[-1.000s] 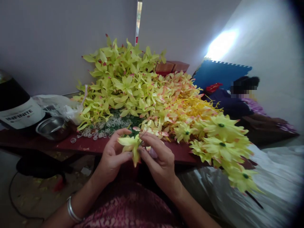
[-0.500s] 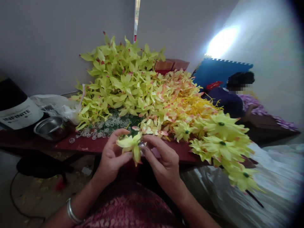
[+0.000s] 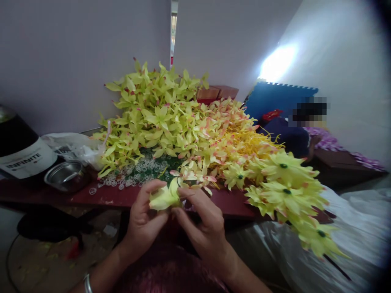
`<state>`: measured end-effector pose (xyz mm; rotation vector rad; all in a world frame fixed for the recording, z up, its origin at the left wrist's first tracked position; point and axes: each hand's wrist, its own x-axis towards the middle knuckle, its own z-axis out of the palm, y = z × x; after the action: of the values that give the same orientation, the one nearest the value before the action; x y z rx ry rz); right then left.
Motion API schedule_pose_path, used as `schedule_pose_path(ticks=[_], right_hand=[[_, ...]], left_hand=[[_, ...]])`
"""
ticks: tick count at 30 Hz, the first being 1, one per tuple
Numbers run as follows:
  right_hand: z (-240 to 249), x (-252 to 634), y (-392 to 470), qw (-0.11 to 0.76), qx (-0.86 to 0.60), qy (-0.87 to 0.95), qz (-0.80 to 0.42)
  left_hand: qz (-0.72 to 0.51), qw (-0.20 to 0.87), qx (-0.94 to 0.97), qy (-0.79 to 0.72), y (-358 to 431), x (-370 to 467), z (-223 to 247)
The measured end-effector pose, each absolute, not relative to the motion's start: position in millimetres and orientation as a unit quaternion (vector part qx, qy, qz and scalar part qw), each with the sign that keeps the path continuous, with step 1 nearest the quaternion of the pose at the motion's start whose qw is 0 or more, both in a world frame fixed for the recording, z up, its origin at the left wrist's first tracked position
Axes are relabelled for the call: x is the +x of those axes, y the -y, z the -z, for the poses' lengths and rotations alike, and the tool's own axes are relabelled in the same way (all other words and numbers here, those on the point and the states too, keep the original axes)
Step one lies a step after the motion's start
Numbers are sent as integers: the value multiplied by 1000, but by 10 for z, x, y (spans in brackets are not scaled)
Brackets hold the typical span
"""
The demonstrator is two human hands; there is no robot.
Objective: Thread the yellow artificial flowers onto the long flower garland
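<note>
Between my two hands, near the table's front edge, is a yellow-green artificial flower [image 3: 165, 198]. My left hand [image 3: 143, 219] pinches its petals from the left. From the right, my right hand [image 3: 204, 228] has thumb and fingertips closed on the flower's other side; the exact grip point is partly hidden. Just behind the hands lie pale pink-edged petals [image 3: 195, 173] and small clear plastic rings [image 3: 139, 169] on a green surface. A large heap of yellow-green flowers [image 3: 161, 118] rises beyond them, with yellow stems [image 3: 247, 140] to its right.
A metal bowl [image 3: 65, 176], a plastic bag [image 3: 79, 148] and a dark container labelled INFINITE [image 3: 23, 152] stand left on the red table [image 3: 106, 199]. Finished-looking layered flowers [image 3: 285, 183] overhang the right edge above plastic sheeting [image 3: 275, 248]. A person [image 3: 284, 134] sits beyond, near purple flowers.
The held flower has turned, its petals now gathered and folded upward. My right fingers have closed nearer to it. The whole view has shifted slightly, with the scene lower in frame.
</note>
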<state>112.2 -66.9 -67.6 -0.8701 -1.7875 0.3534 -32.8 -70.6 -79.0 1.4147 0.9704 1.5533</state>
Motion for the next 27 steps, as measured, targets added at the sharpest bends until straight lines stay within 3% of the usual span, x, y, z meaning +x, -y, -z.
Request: schedule_pose_path(ticks=[16,21,27], right_hand=[[620,1150,648,550,-349,750,-114],[607,1115,645,561,-393,702,-192],[582,1085,640,578,-418,595,-370]], left_hand=[[-604,510,496,-359,677,-327,726],[-593,590,429,-341,652,-307,691],[-601,601,405,-337,648,-280,690]])
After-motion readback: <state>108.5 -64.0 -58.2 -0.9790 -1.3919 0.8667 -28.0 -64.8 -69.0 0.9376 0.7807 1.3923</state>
